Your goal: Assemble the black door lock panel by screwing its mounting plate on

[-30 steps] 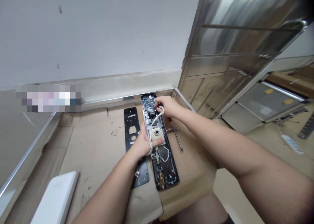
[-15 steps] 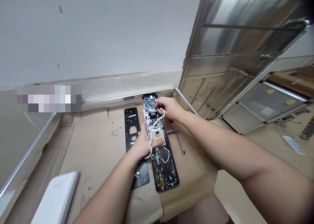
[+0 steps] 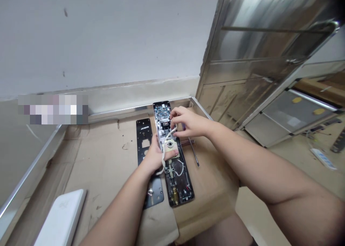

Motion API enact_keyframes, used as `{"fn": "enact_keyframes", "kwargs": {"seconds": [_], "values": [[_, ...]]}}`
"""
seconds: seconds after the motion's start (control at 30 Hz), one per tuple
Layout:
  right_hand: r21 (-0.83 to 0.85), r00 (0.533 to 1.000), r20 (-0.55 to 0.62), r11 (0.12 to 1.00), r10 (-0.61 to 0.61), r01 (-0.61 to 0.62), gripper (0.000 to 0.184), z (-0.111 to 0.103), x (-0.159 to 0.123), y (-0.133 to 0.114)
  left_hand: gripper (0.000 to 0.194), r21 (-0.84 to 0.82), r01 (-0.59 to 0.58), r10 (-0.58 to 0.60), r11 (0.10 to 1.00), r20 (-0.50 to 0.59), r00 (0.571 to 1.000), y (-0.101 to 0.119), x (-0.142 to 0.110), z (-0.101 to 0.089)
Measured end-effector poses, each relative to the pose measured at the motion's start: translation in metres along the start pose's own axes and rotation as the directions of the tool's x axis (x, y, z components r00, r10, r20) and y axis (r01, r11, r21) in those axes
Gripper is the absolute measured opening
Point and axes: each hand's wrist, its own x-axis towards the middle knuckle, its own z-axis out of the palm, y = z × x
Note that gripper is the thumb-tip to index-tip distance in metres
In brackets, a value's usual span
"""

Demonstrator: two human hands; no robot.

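A long black door lock housing (image 3: 185,183) lies with its inside up, showing a blue circuit board (image 3: 162,113), a pale square plate and brass-coloured parts. My left hand (image 3: 155,156) grips its left edge, thumb pressed on the square plate (image 3: 170,145). A white cable (image 3: 163,156) runs over that hand up to the right. Over the housing's upper right edge is my right hand (image 3: 188,122), its fingers apart and curved, the thumb beside the cable's end. Whether it touches the cable I cannot tell. A screwdriver (image 3: 194,153) lies right of the housing, its handle partly behind my right hand.
A flat black plate with cutouts (image 3: 143,132) lies left of the housing. A white slab-like case (image 3: 60,217) sits at the front left. Brown cardboard (image 3: 107,159) covers the table, which has a metal rim along the wall. A metal cabinet (image 3: 256,59) stands behind right.
The housing has shifted slightly left and toward the back, with my left hand still on it. My right hand's fingers have spread from a pinch near the circuit board, and the cable's end has moved left.
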Motion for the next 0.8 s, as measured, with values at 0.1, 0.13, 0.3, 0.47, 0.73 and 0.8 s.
{"fn": "enact_keyframes", "kwargs": {"seconds": [0.1,0.13,0.3,0.47,0.73,0.8], "values": [[0.008,0.998,0.066,1.0,-0.004,0.003,0.014,-0.002,0.001,-0.01,0.096,-0.02,0.019,-0.018,1.0,0.068,0.998,0.002,-0.001,-0.003],[0.002,0.997,0.079,1.0,0.001,-0.001,0.015,-0.002,0.001,-0.012,0.096,-0.033,0.031,-0.028,0.999,0.093,0.995,0.004,-0.002,-0.005],[-0.053,0.993,0.117,0.999,0.015,-0.009,0.012,-0.002,0.006,-0.016,0.088,-0.08,0.091,-0.076,0.993,0.173,0.982,0.013,-0.004,-0.019],[-0.082,0.997,0.046,0.994,0.07,-0.066,0.005,0.005,0.008,-0.018,0.068,-0.083,0.201,-0.185,0.976,0.169,0.968,0.025,-0.001,-0.045],[0.036,0.977,-0.039,0.977,0.21,-0.209,0.006,0.012,0.009,-0.015,0.045,0.484,0.075,0.097,0.872,-0.32,0.942,0.017,0.009,-0.076],[0.086,0.975,-0.007,0.971,0.223,-0.221,0.009,0.012,0.008,-0.014,0.048,0.701,0.102,0.148,0.706,-0.287,0.946,0.011,0.009,-0.077]]}}
